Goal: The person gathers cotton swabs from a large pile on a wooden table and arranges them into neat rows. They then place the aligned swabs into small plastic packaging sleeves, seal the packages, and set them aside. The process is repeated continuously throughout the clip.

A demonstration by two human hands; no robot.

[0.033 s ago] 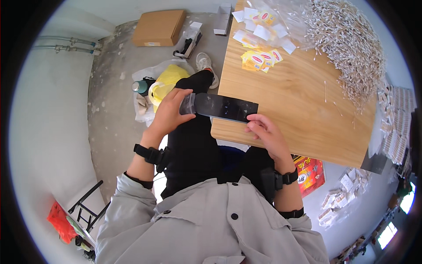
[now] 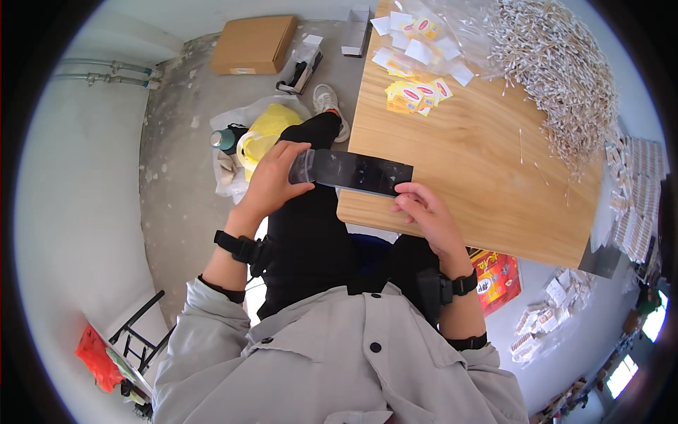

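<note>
Nothing has shifted since the earlier frame: both hands remain on a dark plastic strip [image 2: 351, 172] held level over the near edge of the wooden desk [image 2: 466, 162]. Left hand [image 2: 272, 180] pinches the strip's clear end; right hand [image 2: 424, 212] grips its other end from below. White sticks [image 2: 558, 63] and yellow labels [image 2: 413, 93] lie farther back.
</note>
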